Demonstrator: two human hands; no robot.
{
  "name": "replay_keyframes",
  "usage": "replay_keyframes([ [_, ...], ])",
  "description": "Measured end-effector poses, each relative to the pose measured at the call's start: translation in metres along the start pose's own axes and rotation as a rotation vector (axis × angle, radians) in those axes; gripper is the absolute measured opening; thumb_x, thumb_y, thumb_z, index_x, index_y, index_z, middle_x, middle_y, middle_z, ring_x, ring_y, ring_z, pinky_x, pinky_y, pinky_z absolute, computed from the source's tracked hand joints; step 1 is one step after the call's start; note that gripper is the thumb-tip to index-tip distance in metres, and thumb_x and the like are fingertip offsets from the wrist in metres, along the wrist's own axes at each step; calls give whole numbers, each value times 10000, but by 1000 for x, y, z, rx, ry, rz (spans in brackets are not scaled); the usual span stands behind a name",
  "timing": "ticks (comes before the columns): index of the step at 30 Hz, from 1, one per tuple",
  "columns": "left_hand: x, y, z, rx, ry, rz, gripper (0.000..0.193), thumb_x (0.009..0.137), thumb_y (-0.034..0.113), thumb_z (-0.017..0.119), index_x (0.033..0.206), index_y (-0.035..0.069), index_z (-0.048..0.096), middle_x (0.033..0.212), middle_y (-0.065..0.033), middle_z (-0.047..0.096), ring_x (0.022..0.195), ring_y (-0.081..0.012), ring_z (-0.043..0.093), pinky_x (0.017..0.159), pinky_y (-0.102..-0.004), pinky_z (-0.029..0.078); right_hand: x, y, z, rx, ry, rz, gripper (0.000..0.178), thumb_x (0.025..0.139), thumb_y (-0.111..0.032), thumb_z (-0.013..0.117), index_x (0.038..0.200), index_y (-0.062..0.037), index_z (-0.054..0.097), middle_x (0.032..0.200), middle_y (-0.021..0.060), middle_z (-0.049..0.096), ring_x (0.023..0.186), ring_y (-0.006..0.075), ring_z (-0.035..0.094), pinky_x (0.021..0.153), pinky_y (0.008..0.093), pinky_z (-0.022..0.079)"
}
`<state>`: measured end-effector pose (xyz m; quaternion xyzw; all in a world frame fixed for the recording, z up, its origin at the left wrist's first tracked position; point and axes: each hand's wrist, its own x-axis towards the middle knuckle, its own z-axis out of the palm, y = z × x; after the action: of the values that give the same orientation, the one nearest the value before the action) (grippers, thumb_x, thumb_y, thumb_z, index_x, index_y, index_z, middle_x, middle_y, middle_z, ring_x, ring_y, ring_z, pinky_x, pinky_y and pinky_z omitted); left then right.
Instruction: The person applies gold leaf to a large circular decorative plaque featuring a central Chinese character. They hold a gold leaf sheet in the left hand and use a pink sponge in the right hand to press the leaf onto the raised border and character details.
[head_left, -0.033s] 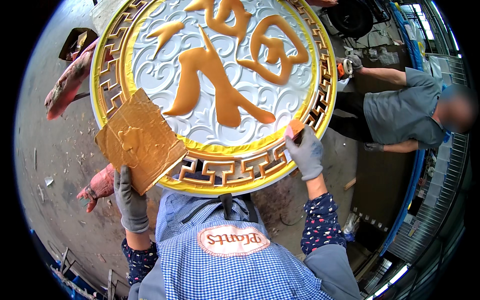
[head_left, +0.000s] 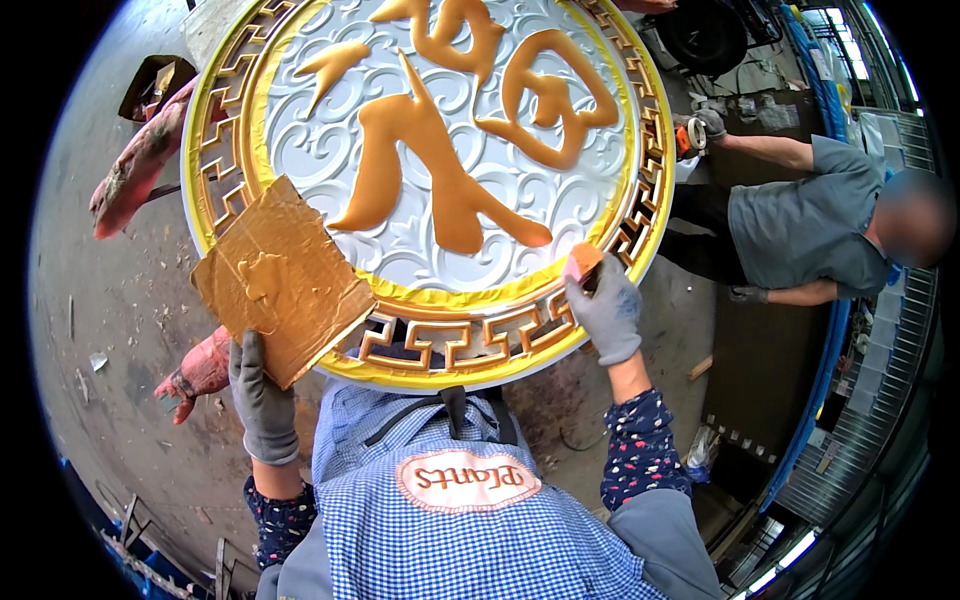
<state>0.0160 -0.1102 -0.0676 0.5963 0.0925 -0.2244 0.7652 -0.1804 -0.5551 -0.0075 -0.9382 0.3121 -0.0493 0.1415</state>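
Note:
A big round relief panel (head_left: 330,140) lies in front of me, white with swirls, raised gold characters and a gold fret border. My left hand (head_left: 262,400), in a grey glove, holds a piece of cardboard (head_left: 280,280) smeared with gold paint over the panel's lower left rim. My right hand (head_left: 608,312), also gloved, grips a small orange sponge (head_left: 583,262) pressed against the gold ring at the lower right rim.
Another person in a grey shirt (head_left: 800,225) stands at the right, one gloved hand (head_left: 705,125) at the panel's edge. Paint-stained pink supports (head_left: 140,165) stick out from under the panel on the left. A tyre (head_left: 705,35) lies at the top right, above a dirty concrete floor (head_left: 110,300).

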Motion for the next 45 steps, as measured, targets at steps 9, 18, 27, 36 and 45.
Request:
replay_keyframes([
  [9,3,1,7,124,-27,52,493,1108,314,589,1500,22,522,1433,-83,620,1287,-185,623,1061,-347,529,-38,-82,25,147,-58,0,433,855,-274,805,1156,-12,636,954,185,689,832,384,717,745,471,577],
  [18,8,12,9,-75,-66,-49,469,1096,179,588,1553,110,509,1532,-58,533,1359,-192,564,1116,-362,500,-42,-112,27,486,-84,144,383,868,-230,822,1137,-11,660,940,166,706,864,343,732,772,438,575],
  [27,8,16,18,-51,-8,-29,495,1102,314,596,1494,20,532,1434,-86,627,1289,-187,631,1060,-344,533,-37,-88,25,115,4,63,393,861,-259,810,1110,-5,643,887,153,681,799,358,700,753,459,563],
  [36,6,21,21,-82,16,-53,501,1101,324,596,1495,20,533,1435,-83,625,1291,-185,628,1062,-345,531,-38,-136,42,447,-28,53,350,856,-264,838,1054,-31,668,845,110,692,749,310,723,691,427,567],
  [45,4,10,13,33,14,2,494,1106,327,587,1498,31,534,1440,-75,614,1297,-180,620,1058,-342,530,-47,-121,41,254,-29,44,396,872,-305,827,1078,-16,652,889,155,682,775,348,714,706,436,565],
])
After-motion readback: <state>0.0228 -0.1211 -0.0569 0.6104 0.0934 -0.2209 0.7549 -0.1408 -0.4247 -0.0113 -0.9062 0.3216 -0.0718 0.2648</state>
